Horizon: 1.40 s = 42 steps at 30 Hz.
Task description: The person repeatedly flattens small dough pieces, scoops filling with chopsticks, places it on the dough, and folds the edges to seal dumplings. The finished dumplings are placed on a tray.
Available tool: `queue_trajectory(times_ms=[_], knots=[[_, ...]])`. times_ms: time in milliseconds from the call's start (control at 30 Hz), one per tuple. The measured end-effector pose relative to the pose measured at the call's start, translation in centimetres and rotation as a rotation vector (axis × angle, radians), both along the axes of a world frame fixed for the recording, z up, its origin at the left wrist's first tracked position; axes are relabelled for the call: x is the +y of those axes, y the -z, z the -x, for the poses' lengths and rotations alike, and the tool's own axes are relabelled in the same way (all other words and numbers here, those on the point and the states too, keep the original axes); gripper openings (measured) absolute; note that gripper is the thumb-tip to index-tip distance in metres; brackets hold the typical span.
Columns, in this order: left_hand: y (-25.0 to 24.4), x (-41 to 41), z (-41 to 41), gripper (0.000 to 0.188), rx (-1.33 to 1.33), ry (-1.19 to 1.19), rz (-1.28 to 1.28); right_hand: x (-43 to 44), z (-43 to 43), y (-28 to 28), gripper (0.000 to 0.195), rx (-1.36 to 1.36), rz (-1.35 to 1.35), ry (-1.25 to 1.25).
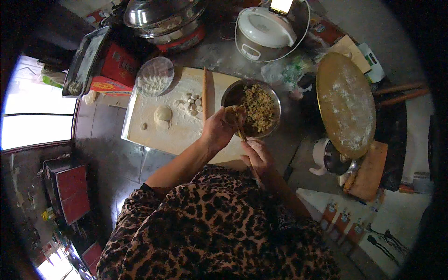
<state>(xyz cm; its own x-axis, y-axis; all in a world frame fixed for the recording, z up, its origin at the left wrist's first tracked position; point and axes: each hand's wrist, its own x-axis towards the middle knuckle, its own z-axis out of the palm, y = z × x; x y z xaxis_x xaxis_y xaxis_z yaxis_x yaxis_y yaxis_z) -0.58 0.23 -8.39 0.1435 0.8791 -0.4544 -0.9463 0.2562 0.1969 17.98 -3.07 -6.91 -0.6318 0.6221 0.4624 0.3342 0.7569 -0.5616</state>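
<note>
My left hand holds a dough wrapper with filling at the left rim of a metal bowl. My right hand grips chopsticks, their tips at the filling. In the metal bowl lies a crumbly chopped filling. Left of the bowl a wooden rolling pin lies on the floured board. Farther left on the board are several small dough pieces, a larger dough lump and one small dough piece by itself.
A clear bowl of flour stands at the board's upper left corner. Behind are a lidded rice cooker, a metal steamer and a red box. To the right are a round floured tray, a white-handled pot and plastic bags.
</note>
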Motion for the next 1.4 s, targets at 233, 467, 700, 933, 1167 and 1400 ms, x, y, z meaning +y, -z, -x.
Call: queue_trajectory(times_ms=[233,467,700,933,1167,1400], knots=[[-0.4,4.1,-1.8,0.04,0.008,0.151,0.012,1.6,-2.7,-2.3,0.031,0.225,0.064,0.211],[1.1,3.7,-1.9,0.039,-0.037,0.223,-0.019,3.3,-3.5,-2.6,0.017,0.378,0.219,0.344],[1.1,2.9,-1.2,0.038,0.053,0.238,0.007,3.7,-3.4,-2.0,0.014,0.43,0.244,0.45],[1.7,2.6,-0.8,0.038,0.11,0.248,-0.055,3.9,-2.5,-2.4,0.013,0.413,0.237,0.291],[1.9,2.6,-0.4,0.04,0.112,0.279,-0.109,3.9,-3.2,-2.0,0.017,0.415,0.243,0.445],[1.1,2.7,-0.7,0.041,0.067,0.218,-0.083,3.6,-3.6,0.6,0.029,1.093,0.93,0.429]])
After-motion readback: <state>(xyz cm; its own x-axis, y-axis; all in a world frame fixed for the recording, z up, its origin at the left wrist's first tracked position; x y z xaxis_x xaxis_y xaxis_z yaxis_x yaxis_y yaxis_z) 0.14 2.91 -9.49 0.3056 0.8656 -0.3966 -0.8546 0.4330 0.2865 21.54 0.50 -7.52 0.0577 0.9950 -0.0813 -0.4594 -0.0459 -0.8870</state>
